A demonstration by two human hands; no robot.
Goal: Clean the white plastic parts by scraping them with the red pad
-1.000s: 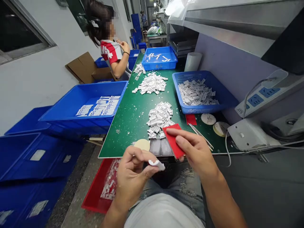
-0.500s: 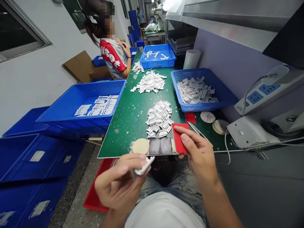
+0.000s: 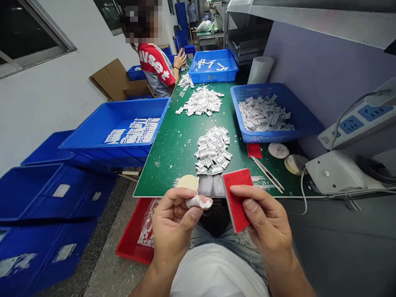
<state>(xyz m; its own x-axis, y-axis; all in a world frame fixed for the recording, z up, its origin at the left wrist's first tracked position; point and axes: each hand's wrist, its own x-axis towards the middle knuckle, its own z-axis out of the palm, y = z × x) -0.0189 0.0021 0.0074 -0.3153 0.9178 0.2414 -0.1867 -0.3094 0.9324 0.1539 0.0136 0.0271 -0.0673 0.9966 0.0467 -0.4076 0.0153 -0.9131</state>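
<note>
Pinched in the fingers of my left hand (image 3: 175, 225) is a small white plastic part (image 3: 198, 202) with a notched edge. My right hand (image 3: 267, 220) grips a flat red rectangular pad (image 3: 239, 198) with a greyish edge, thumb on its red face. The two things are apart, both held just in front of the table's near edge. Behind them on the green table (image 3: 173, 152) lie a round cream disc (image 3: 188, 182) and dark grey square pads (image 3: 210, 185), partly covered by my hands. A heap of small white parts (image 3: 213, 148) lies just beyond.
A blue basket (image 3: 244, 136) of white parts stands at right, near tweezers (image 3: 266, 173) and a power strip (image 3: 355, 119). Farther back are another heap (image 3: 202, 101) and a blue tray (image 3: 213, 76). Blue bins (image 3: 108, 150) stand left, a red bin (image 3: 133, 247) below. A co-worker (image 3: 157, 66) sits beyond.
My left hand has turned the white part and brought it right, closer to the red pad. The pad has moved down and tilted. The view has shifted; the co-worker's hand now reaches to the table.
</note>
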